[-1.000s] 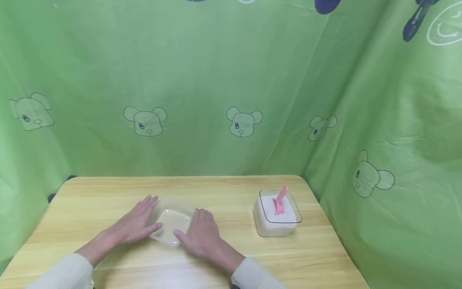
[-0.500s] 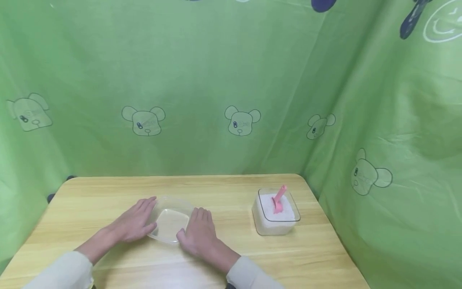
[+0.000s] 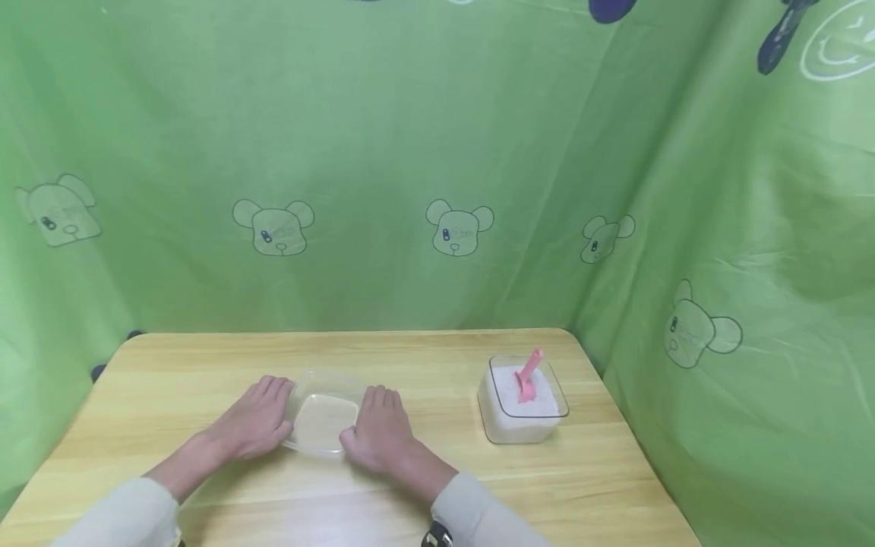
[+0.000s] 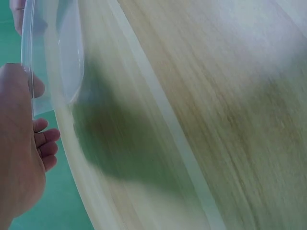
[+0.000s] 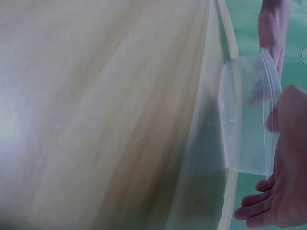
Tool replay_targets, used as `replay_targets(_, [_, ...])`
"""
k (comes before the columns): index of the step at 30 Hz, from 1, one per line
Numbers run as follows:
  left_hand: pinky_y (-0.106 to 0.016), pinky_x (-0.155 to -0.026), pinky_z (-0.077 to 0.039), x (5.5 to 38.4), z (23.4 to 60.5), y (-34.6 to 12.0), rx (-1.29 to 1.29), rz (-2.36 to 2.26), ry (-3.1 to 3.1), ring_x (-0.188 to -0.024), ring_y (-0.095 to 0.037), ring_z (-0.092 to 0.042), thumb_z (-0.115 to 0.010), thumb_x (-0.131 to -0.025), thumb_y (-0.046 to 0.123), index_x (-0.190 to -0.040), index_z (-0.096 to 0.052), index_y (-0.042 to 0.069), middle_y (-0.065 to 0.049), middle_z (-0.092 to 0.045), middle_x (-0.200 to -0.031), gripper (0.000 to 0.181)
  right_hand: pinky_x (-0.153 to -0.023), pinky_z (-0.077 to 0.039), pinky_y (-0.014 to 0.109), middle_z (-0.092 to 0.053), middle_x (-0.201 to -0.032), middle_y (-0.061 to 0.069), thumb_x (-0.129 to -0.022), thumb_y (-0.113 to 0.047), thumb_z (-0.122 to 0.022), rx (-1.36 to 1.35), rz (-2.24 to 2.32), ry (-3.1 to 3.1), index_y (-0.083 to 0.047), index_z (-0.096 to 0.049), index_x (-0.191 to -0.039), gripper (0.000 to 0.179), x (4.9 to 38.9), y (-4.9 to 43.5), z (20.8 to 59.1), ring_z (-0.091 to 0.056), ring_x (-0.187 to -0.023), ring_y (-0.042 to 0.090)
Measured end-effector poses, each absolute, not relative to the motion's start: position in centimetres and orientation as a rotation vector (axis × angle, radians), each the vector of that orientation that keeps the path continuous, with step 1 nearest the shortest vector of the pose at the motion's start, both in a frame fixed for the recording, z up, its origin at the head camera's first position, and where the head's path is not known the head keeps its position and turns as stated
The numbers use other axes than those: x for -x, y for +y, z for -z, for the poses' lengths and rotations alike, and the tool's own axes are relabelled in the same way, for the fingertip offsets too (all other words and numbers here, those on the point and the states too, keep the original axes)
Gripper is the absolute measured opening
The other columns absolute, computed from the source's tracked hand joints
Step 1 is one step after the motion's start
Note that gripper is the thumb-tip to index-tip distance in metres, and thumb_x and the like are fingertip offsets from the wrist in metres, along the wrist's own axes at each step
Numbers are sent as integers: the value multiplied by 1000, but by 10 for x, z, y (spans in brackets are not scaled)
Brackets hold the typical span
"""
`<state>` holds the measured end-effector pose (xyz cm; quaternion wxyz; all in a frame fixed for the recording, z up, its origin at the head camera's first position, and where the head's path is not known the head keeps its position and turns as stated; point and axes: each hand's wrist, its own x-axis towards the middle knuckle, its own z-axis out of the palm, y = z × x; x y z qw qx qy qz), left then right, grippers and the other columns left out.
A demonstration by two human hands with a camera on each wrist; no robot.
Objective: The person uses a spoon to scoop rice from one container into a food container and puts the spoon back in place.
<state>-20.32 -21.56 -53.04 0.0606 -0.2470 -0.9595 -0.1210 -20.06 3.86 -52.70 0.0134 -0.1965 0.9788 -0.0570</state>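
Note:
A clear, rounded-square plastic container (image 3: 325, 424) is between my two hands at the left-middle of the table. My left hand (image 3: 253, 422) grips its left side. The left wrist view shows the thumb (image 4: 37, 87) over the rim and the fingers outside. On the opposite side, my right hand (image 3: 380, 434) grips the rim, with its thumb hooked over the edge in the right wrist view and the fingers (image 5: 256, 211) along the outer wall. Nothing is visible inside the container (image 5: 252, 139). Whether its base touches the table I cannot tell.
To the right stands a clear square tub (image 3: 514, 433) filled with white grains or powder. A pink scoop (image 3: 529, 380) is stuck in it, handle up. The wooden table (image 3: 424, 357) has green curtains (image 3: 369, 152) behind and beside it.
My thumbs have drawn back from over the container toward its rim, and the fingers have closed in on its sides. The tub and scoop have stayed put.

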Motion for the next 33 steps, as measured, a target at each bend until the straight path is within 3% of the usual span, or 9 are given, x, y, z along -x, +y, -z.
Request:
replay_targets(7, [-60,-112,-43,203,531,-212,701,347,-2915,-125,-44,-54,-57,-92,22,-135,-51,-15,-31,-59,-131,57,-103,-44,39,-47,-99,8,-88,-39,-40,659,97,3029,-2,-50,-112,45,207,43,527,-45,-94,21])
replay_targets(16, [-59,-106,-47,198,534,-206,654,330,-2890,-114,-41,-57,-58,-91,22,-126,-55,-17,-31,-61,-120,53,-115,-40,41,-53,-113,11,-90,-41,-39,680,97,2976,1,-48,-128,57,218,49,530,-51,-109,25])
replay_targets(20, [-57,-101,-48,196,533,-202,636,320,-2894,-102,-34,-55,-62,-88,24,-110,-58,-10,-22,-61,-106,40,-114,-41,40,-54,-116,12,-90,-41,-41,706,101,2960,4,-46,-137,66,219,54,529,-51,-111,25])
replay_targets(25, [-53,-93,-47,193,532,-197,621,320,-2896,-87,-24,-45,-63,-86,24,-90,-51,4,-8,-49,-87,24,-104,-45,38,-51,-107,9,-88,-39,-44,744,133,2950,1,-49,-126,56,220,59,525,-48,-100,22])
replay_targets(29, [-52,-89,-47,191,532,-196,607,335,-2914,-83,-22,-44,-63,-86,25,-89,-51,4,-7,-48,-85,25,-99,-46,36,-48,-102,7,-87,-39,-45,787,140,2949,-1,-49,-119,49,220,62,524,-46,-94,20])
replay_targets(33, [-50,-85,-48,192,533,-196,601,347,-2934,-83,-22,-46,-65,-85,29,-91,-52,4,-8,-50,-85,29,-100,-47,37,-50,-105,8,-87,-38,-46,814,144,2942,0,-49,-123,52,221,65,523,-49,-98,21])
